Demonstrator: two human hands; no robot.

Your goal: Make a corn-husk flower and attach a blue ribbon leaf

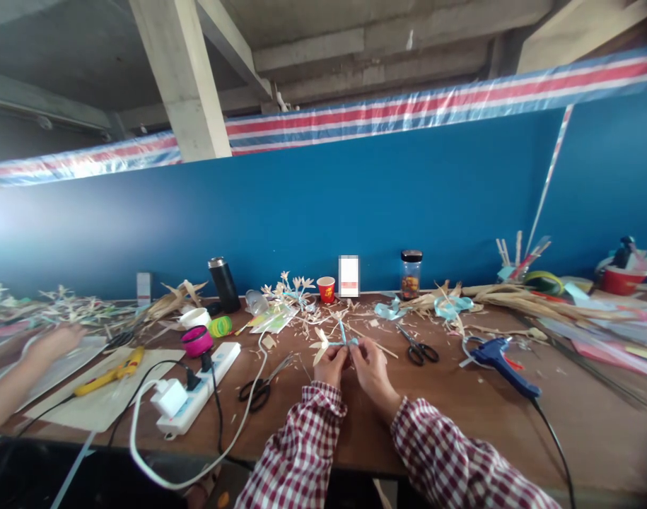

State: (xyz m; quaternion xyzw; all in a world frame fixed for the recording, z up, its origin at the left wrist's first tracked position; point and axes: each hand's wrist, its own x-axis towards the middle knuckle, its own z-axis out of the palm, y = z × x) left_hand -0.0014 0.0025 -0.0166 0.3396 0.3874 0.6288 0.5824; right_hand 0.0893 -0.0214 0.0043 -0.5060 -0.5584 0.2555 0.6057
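My left hand (331,365) and my right hand (372,370) meet at the middle of the table, fingers closed in pinches. Between their fingertips is a light blue strip (342,331), one part of it pointing up and away from me. A pale flower (322,338), apparently of dried husk, sticks out beside the left fingertips; its stem seems to run into that hand. The fingers hide where strip and stem meet. Black-handled scissors (421,351) lie right of my right hand, and another pair of scissors (257,393) left of my left hand.
A blue glue gun (506,364) lies at right, its cable over the front edge. At left are a white power strip (201,396), a yellow glue gun (114,372) and another person's arm (31,367). Behind stand a red paper cup (326,290), jar (411,276) and black bottle (225,286).
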